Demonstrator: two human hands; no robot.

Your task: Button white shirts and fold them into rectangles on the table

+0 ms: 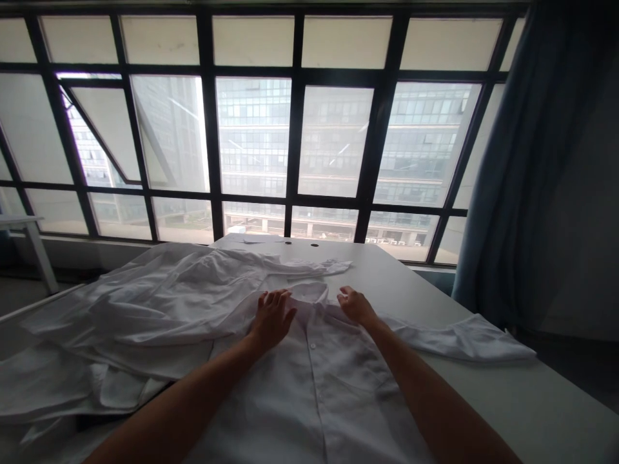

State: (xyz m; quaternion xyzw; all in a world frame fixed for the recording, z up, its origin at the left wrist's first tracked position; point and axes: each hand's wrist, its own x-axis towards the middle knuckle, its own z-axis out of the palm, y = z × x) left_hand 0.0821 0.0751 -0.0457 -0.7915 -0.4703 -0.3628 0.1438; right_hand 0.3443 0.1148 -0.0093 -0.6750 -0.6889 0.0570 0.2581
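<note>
White shirt [319, 393] flat beneath left hand [273, 319], right hand [356, 307] — both open at collar [309, 293], not gripping.

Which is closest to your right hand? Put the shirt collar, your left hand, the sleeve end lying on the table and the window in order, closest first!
1. Shirt collar: just left of the right hand.
2. Left hand: beyond the collar, leftward.
3. Sleeve cuff: far right.
4. Window: farthest, straight ahead.

Shirt [319, 393]: no label or brand can be read — only white cloth and buttons are seen.
Surface [483, 361]: no marking can be read.
Building [251, 148]: no sign can be made out — the facade is blurred behind the glass.
</note>
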